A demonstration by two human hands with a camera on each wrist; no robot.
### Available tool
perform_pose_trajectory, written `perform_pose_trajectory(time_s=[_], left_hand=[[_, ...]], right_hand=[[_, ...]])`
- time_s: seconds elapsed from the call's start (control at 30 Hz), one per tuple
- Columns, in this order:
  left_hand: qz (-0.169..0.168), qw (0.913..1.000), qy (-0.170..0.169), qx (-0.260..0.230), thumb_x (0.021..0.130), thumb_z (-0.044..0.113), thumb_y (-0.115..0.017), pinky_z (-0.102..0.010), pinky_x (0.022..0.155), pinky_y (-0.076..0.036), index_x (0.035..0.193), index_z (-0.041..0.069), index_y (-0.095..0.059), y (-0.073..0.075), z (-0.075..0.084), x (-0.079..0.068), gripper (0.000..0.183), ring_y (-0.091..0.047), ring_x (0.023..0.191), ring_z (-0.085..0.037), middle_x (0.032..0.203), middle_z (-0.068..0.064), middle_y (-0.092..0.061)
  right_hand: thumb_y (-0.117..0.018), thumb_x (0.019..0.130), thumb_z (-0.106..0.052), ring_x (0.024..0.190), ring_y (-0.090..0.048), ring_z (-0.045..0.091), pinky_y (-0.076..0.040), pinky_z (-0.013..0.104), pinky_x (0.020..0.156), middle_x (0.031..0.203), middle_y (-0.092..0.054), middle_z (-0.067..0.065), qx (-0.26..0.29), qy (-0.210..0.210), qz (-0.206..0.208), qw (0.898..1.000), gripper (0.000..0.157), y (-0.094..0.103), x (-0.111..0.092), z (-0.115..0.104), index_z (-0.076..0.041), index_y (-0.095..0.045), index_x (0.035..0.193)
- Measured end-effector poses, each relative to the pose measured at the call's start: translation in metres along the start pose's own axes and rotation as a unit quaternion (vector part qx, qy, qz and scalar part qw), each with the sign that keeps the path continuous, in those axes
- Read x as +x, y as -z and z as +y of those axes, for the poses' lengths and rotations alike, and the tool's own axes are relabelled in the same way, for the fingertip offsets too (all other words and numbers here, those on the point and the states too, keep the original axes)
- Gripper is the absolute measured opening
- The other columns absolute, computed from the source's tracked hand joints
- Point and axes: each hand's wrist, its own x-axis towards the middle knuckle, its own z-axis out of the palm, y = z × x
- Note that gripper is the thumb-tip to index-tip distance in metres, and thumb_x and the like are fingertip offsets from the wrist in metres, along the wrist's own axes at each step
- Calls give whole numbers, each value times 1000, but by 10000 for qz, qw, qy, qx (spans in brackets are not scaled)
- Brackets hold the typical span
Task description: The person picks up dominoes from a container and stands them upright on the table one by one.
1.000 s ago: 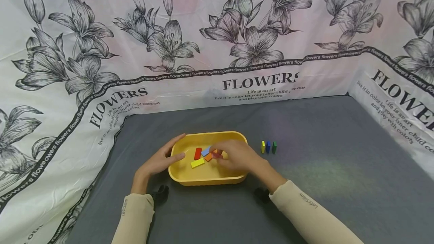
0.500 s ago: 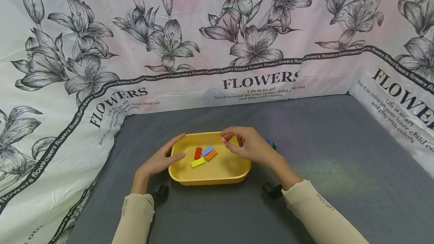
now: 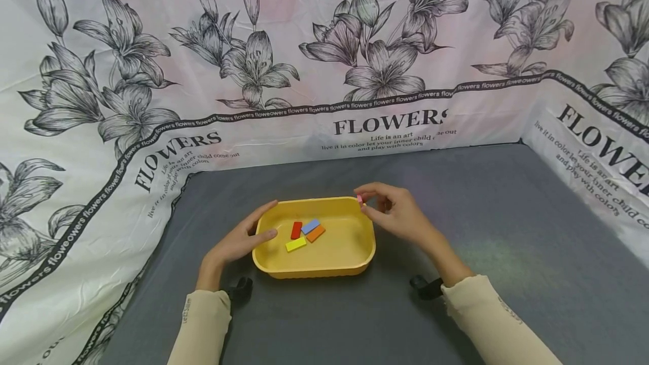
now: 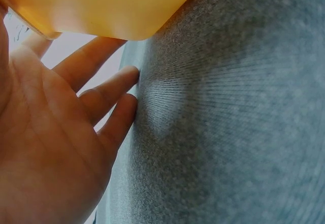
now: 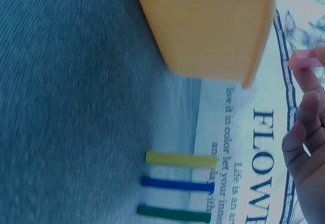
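Note:
My left hand (image 3: 235, 243) holds the left side of a yellow plastic tray (image 3: 319, 271), its thumb over the rim and the fingers along the outside. In the left wrist view, the left hand's palm (image 4: 51, 137) shows beside the tray's underside (image 4: 117, 5). My right hand (image 3: 398, 213) pinches a small pink block (image 3: 360, 200) between thumb and fingertips, above the tray's far right corner. Inside the tray lie a red block (image 3: 296, 230), a light blue block (image 3: 310, 226), an orange block (image 3: 315, 234) and a yellow block (image 3: 296, 244).
In the right wrist view a yellow block (image 5: 180, 159), a dark blue block (image 5: 177, 183) and a green block (image 5: 173, 214) stand upright in a row beside the tray. The right hand hides them in the head view. A flower-printed cloth (image 3: 385, 44) walls the grey table (image 3: 324, 320).
My right hand has lifted the pink block out of the tray's middle and carried it rightward to the far right corner. The left hand stays in place on the tray.

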Motion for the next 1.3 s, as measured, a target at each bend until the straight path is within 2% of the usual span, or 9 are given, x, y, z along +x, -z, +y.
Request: perform_pose_trajectory(time_s=[0.23, 0.47, 0.73, 1.07, 1.2, 1.3], left_hand=[[12, 10000, -25, 16, 101, 32, -63, -61, 120, -32, 160, 38, -27, 0, -1, 0, 70, -38, 148, -36, 169, -3, -25], [-24, 10000, -71, -16, 101, 32, -63, -61, 120, -33, 161, 37, -27, 0, -1, 1, 70, -38, 147, -36, 169, -4, -25], [-11, 10000, -12, -35, 100, 34, -64, -61, 120, -33, 160, 38, -27, 0, 0, 1, 70, -37, 148, -35, 169, -3, -25], [13, 10000, -2, -10, 100, 34, -64, -63, 121, -30, 160, 38, -27, -1, -1, 1, 70, -35, 150, -36, 169, -3, -24], [14, 10000, 18, -21, 100, 34, -64, -62, 121, -30, 160, 38, -27, -1, 0, 1, 70, -35, 149, -36, 169, -3, -24], [20, 10000, 19, -3, 100, 34, -64, -62, 120, -31, 160, 37, -28, 0, -1, 1, 70, -36, 148, -36, 169, -4, -25]], right_hand=[[-75, 93, -12, 66, -51, 16, -43, 25, 57, 112, -76, 11, -7, -258, 361, 9990, 34, 20, -11, 9, -22, -70, 125], [-75, 91, -7, 64, -50, 14, -41, 25, 56, 109, -77, 13, -23, -265, 763, 9967, 34, 37, -22, 23, -16, -71, 124], [-76, 91, -8, 64, -49, 12, -41, 24, 55, 108, -76, 12, -108, -419, 846, 9955, 34, 48, -33, 32, -16, -70, 123], [-75, 90, -2, 67, -54, 10, -43, 24, 55, 110, -74, 17, -57, -524, 1006, 9935, 38, 61, -47, 47, -10, -68, 127], [-74, 91, -3, 68, -57, 10, -46, 24, 56, 107, -75, 10, 121, -625, 1041, 9925, 36, 66, -51, 53, -8, -68, 126], [-74, 92, -3, 68, -59, 10, -48, 23, 57, 103, -75, -3, 242, -649, 1029, 9923, 34, 69, -53, 56, -6, -68, 125]])
